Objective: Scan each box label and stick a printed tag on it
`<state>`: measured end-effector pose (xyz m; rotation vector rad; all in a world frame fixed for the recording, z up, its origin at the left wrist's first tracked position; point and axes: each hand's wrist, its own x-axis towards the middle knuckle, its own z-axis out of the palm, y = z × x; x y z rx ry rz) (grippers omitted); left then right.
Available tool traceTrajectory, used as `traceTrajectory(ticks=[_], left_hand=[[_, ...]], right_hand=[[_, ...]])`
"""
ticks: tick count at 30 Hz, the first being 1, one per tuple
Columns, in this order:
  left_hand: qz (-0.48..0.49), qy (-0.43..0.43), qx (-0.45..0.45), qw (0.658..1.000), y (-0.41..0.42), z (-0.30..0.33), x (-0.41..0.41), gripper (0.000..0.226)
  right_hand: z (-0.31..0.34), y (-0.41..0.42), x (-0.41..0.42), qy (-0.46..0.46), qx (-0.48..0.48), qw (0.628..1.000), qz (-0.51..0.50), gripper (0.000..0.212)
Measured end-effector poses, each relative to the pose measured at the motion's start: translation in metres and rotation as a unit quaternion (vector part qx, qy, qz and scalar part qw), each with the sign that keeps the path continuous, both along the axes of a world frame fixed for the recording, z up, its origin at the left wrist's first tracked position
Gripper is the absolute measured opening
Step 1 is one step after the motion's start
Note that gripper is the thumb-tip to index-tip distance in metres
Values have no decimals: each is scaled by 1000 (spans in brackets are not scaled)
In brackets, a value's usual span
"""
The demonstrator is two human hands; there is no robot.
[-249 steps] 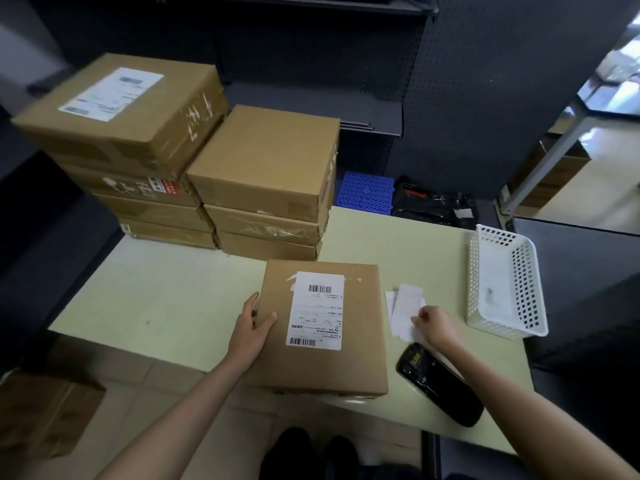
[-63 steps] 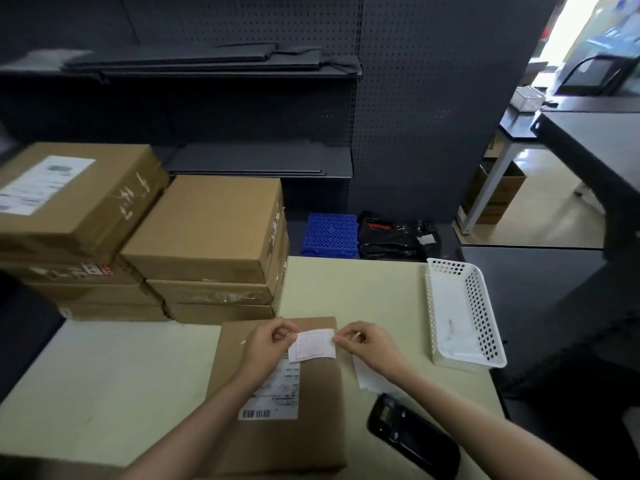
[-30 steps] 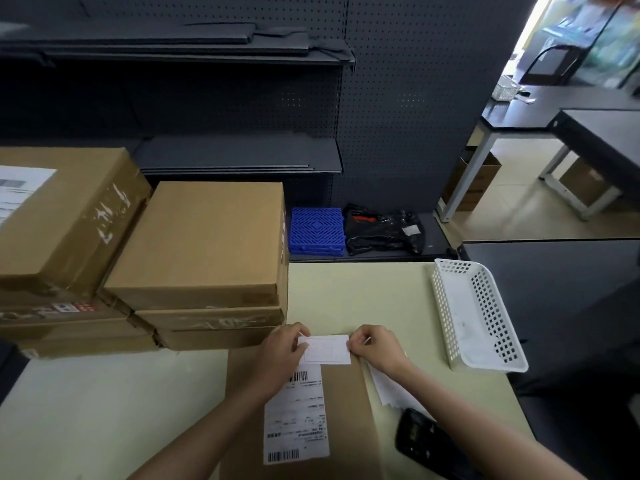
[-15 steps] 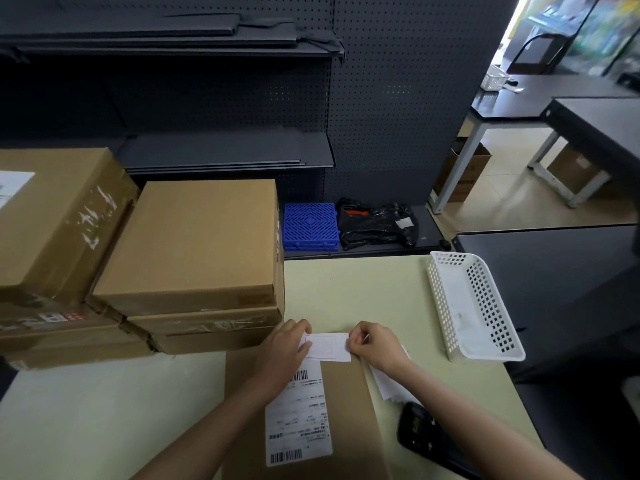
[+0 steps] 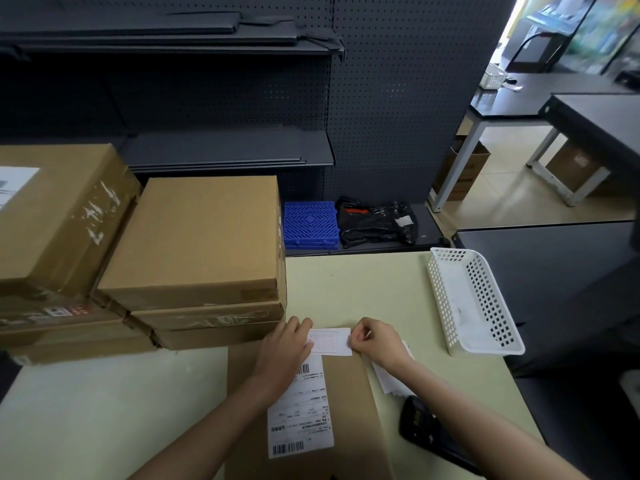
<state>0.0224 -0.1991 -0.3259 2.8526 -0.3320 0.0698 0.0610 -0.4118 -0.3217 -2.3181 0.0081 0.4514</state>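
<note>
Holding the small printed tag (image 5: 330, 341) by its two ends, I have now brought it down to the far edge of the box (image 5: 349, 403) in front of me; two seconds ago it was lifted in the air above the box. My left hand (image 5: 284, 351) has its fingertips closed on the left end of the tag, and my right hand (image 5: 375, 342) pinches the right end between thumb and finger. The tag lies just above the shipping label (image 5: 301, 407) and seems to touch the cardboard, but I cannot tell if it is already stuck.

I judge the scanning of this box is finished, and only the pressing and smoothing remains. The scanner (image 5: 426, 434) rests on the table (image 5: 104, 403) beside the box, under my right forearm, with more paper slips (image 5: 389, 381) near it. The stacked boxes (image 5: 194, 244) at the left are waiting. The white basket (image 5: 474, 303) stands apart at the right.
</note>
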Motion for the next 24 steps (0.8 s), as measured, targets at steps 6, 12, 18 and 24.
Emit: traceTrajectory(ticks=[6,12,18,24], left_hand=[[-3,-50,28,998,5,-6,-5,38],[21,-52,36,998,14,-12,-7,38],[39,-23,-17,999,21,-15,-10,46],[-12,-104,18,994,30,-22,-21,48]], right_hand=[[3,-4,-7,-8,-18,1000,10,6],[-1,-4,-14,-3,-4,1000,25,8],[2,-1,-16,-34,1,999,29,13],[0,11,-19,-138,-36,985,99,16]])
